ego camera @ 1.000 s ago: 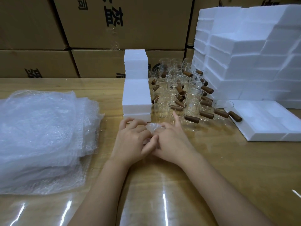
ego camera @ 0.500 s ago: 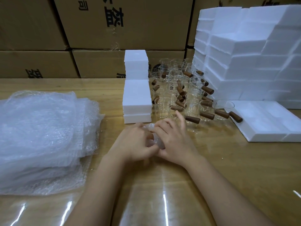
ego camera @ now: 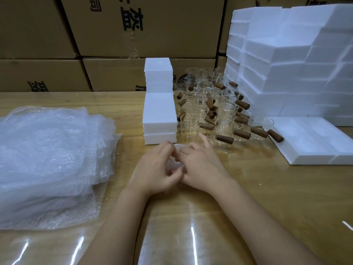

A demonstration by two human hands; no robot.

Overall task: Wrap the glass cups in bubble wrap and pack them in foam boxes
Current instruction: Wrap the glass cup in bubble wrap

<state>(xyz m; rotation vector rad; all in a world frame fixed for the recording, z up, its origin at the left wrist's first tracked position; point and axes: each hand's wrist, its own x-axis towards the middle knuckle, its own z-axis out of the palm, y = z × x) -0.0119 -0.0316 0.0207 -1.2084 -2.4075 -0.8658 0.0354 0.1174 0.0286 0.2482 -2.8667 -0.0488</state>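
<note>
A small bundle of bubble wrap (ego camera: pixel 176 165) sits on the wooden table between my two hands; what is inside it is hidden. My left hand (ego camera: pixel 154 169) grips the bundle from the left with curled fingers. From the right, my right hand (ego camera: pixel 200 165) holds it, index finger raised. Just beyond the hands stand several glass cups (ego camera: pixel 210 109) with brown wooden handles. A pile of bubble wrap sheets (ego camera: pixel 47 159) lies at the left. White foam boxes (ego camera: pixel 159 115) are stacked straight ahead.
A tall wall of foam boxes (ego camera: pixel 286 64) fills the right rear, with a flat foam piece (ego camera: pixel 315 142) lying in front of it. Cardboard cartons (ego camera: pixel 114 35) line the back. The table (ego camera: pixel 267 197) is glossy wood.
Both hands have shifted slightly on the bundle, turning and tightening the wrap. The bundle stays in the same spot on the table.
</note>
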